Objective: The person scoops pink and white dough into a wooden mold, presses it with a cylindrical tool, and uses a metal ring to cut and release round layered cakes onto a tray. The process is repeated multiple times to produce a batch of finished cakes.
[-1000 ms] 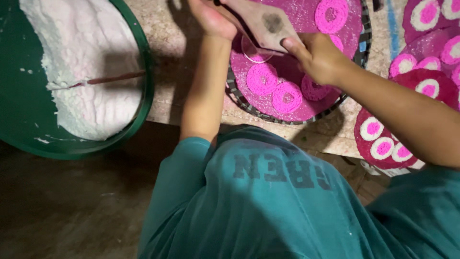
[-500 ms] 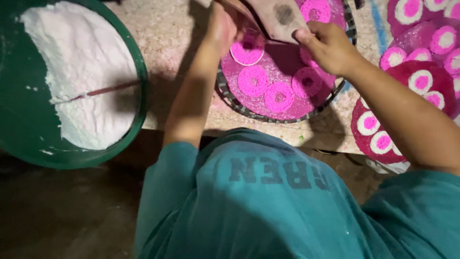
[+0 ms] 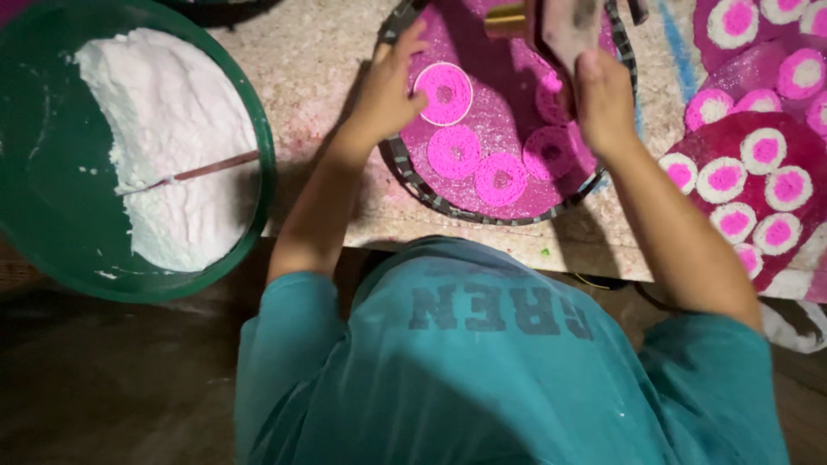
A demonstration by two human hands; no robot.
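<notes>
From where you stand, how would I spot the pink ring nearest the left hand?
Find the round dark-rimmed tray of magenta powder on the speckled stone table, right of the green basin. By the left hand fingertips lies a pink ring; unlike the all-pink rings below, it has a pale outer edge.

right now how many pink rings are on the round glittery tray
5 visible: one pink ring with a white rim at the left hand's fingertips, three along the round glittery tray's near edge, one partly behind the right hand. More may be hidden.
</notes>
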